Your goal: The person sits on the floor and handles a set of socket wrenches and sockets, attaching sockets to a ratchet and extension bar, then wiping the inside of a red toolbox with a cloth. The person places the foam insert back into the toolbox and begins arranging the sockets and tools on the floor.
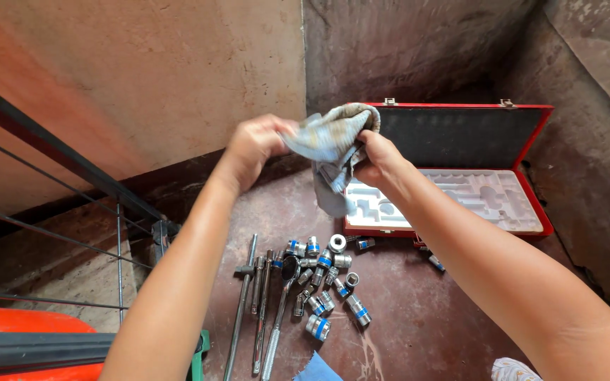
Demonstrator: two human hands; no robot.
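Both my hands are raised in front of me, gripping a faded blue-grey rag (pixel 330 141) between them. My left hand (pixel 255 144) pinches its left end and my right hand (pixel 377 159) clutches the right side, with a loose flap hanging down. Whatever lies inside the rag is hidden. Below, on the reddish floor, lie several chrome sockets with blue bands (pixel 326 279), beside a ratchet handle (pixel 280 310) and long extension bars (pixel 241 303).
An open red tool case (pixel 538 176) with a grey moulded tray (pixel 481 201) stands against the back wall. A metal railing (pixel 118 247) and an orange object (pixel 30 331) are at the left. A blue cloth scrap (pixel 317 369) lies at the bottom edge.
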